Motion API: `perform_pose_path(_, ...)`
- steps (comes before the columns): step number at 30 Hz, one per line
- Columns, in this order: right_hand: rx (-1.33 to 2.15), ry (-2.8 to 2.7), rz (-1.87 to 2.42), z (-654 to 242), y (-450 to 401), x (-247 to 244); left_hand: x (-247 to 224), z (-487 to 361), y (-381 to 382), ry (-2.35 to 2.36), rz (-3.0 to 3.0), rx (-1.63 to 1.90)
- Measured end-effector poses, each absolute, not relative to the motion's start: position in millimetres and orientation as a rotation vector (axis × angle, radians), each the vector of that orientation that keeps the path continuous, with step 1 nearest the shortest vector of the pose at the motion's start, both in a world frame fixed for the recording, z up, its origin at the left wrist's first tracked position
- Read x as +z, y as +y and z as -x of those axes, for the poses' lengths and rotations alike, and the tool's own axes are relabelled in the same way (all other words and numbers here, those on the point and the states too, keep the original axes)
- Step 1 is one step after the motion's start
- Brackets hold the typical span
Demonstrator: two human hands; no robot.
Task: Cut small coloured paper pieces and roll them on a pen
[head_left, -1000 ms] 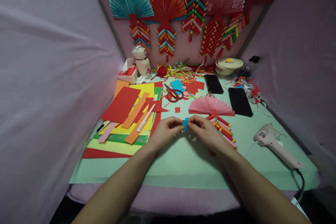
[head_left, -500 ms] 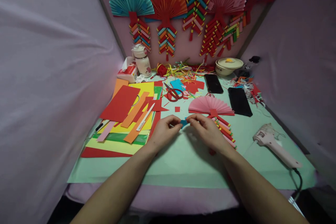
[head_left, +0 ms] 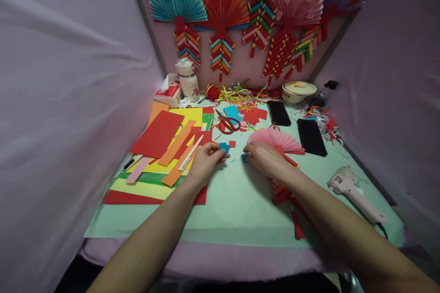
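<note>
Covered bowl (head_left: 296, 97): I saw small dark marks on its side, too blurred for me to read.
Flask (head_left: 189, 86): its pale body carried faint printing that I could not make out.
Tissue pack (head_left: 171, 95): I found no legible word on its red-and-white wrapping.
Readable text: none that I could make out anywhere.

Hanging fans (head_left: 225, 7): five
Tabletop fan (head_left: 271, 136): one
Held blue pieces (head_left: 224, 147): at least two
Black slabs (head_left: 312, 137): two
Scissors (head_left: 229, 124): one pair
Glue gun (head_left: 357, 194): one
Flask (head_left: 189, 86): one
Lidded bowl (head_left: 298, 93): one
</note>
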State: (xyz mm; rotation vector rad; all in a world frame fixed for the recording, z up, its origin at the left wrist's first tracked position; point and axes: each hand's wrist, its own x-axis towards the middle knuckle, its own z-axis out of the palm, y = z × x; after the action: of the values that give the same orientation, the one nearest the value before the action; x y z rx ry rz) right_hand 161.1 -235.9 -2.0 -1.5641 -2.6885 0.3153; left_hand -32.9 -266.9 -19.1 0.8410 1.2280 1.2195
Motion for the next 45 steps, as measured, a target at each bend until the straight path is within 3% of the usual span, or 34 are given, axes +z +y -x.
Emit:
perform_pose_path(16, 0.350, -2.667, 1.570, -163, -230, -4, -23, 34, -267, 1.205, -0.860, 1.169)
perform_pose_path(26, 0.316, -2.925, 0.985, -179, -210, -2, -20, 34, -267, 1.238, -0.896, 1.132)
perform_pose_path(32, 0.344, -2.924, 1.002, -176, -204, -2, -21, 36, -266, 1.257, -0.917, 1.102)
perform_pose_path(37, 0.459, -2.685, 1.246, -182, -233, 8, -27, 37, -269, 1.342, -1.272, 1.011)
perform_pose_path(45, 0.492, -2.373, 1.281, -179, -279, -7, -30, 32, -279, 1.597, -2.127, 0.626)
